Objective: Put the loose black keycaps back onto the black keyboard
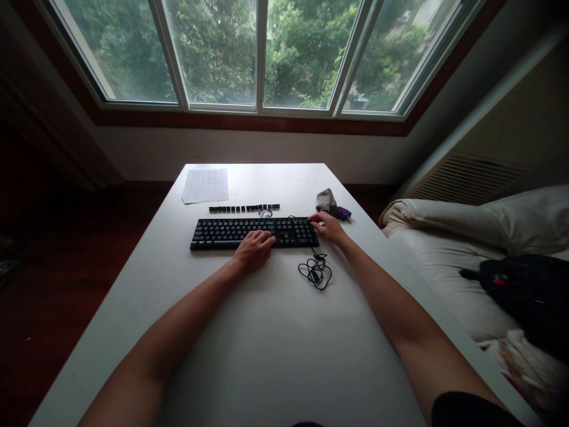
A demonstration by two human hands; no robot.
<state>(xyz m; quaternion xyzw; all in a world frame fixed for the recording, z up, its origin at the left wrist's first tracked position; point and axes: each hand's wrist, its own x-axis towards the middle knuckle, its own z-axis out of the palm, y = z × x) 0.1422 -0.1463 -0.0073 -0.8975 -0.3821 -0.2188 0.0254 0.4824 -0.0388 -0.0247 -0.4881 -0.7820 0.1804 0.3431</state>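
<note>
A black computer keyboard [222, 232] lies flat on the white table, its long side facing me. My left hand [255, 246] rests over its front edge, fingers curled together onto the lower keys right of the middle. At the keyboard's back right corner is my right hand [326, 226], thumb and fingertips brought together in a pinch; whatever they hold is too small to make out. Behind the keyboard stands a row of loose black keycaps [244, 208]. A small ring-shaped wire tool [265, 213], perhaps a keycap puller, lies between that row and the keyboard.
A coiled black cable [315, 273] lies in front of the keyboard's right end. Grey cloth [326, 200] and a purple bundle [343, 213] sit beyond my right hand. Printed paper [205, 185] lies at the table's [267, 356] back left. A cushioned seat [444, 267] stands at right.
</note>
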